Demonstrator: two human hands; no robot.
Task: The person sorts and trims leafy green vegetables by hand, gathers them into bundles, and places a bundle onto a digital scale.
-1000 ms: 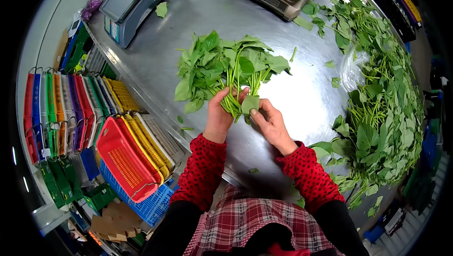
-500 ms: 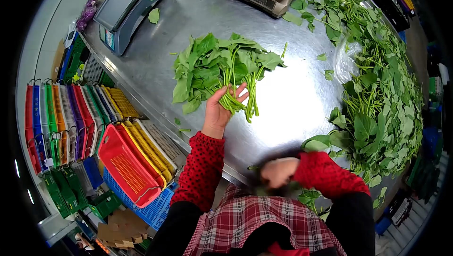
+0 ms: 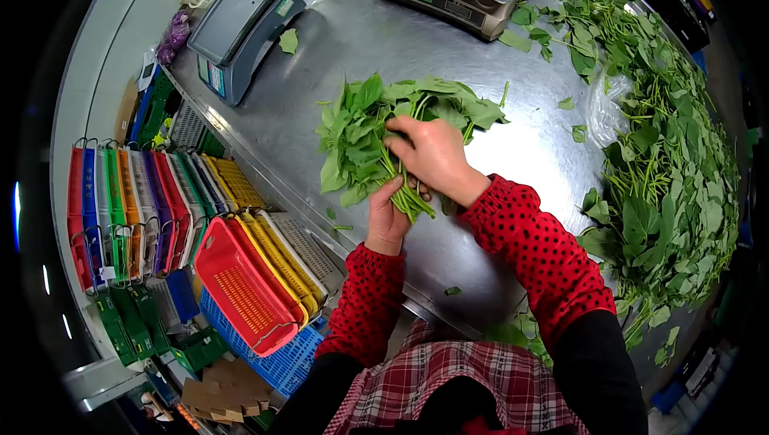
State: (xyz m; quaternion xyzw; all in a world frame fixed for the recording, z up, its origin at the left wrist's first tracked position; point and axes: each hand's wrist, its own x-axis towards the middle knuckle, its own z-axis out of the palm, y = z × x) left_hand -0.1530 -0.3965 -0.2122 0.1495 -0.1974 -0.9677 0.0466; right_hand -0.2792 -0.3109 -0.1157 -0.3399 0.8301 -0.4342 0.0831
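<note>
A bunch of leafy green stems (image 3: 360, 134) lies over the metal table (image 3: 336, 50), with its leaves pointing away from me. My left hand (image 3: 388, 215) is wrapped round the lower stems, whose cut ends stick out near its fingers. Above it, my right hand (image 3: 436, 155) reaches across the bunch, thumb and fingers closed among the stems and leaves. Exactly what those fingertips pinch is hidden. More stems lie partly beneath my right hand.
A large heap of leafy stems (image 3: 665, 187) covers the right side beside a clear plastic bag (image 3: 607, 106). Two scales stand at the back, one grey (image 3: 240, 30), one loaded with greens (image 3: 456, 2). Coloured baskets (image 3: 248, 287) stand at the left below the table edge.
My right hand dropped from the bunch to the table's near edge, then came back up onto the stems. My left hand has kept its hold throughout. The whole view has shifted slightly.
</note>
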